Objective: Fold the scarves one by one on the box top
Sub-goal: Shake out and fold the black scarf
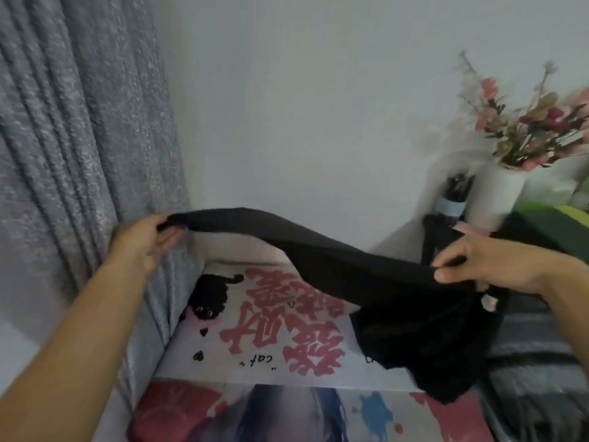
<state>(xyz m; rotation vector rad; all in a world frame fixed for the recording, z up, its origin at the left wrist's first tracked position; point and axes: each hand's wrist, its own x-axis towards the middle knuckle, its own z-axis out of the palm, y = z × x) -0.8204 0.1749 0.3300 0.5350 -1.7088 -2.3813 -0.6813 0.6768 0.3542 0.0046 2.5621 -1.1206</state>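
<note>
A black scarf (334, 263) hangs stretched in the air above the white box top (274, 342), which carries red characters and a black cat drawing. My left hand (143, 244) pinches one end of the scarf high up at the left, by the curtain. My right hand (478, 266) grips the scarf lower at the right. Below that hand the rest of the cloth droops in a bunch onto the box's right edge.
A grey curtain (79, 154) hangs close at the left. A white vase of pink flowers (500, 193) and a dark umbrella (452, 199) stand at the back right. Striped grey fabric (535, 362) lies right of the box. A colourful printed surface (287, 413) sits in front.
</note>
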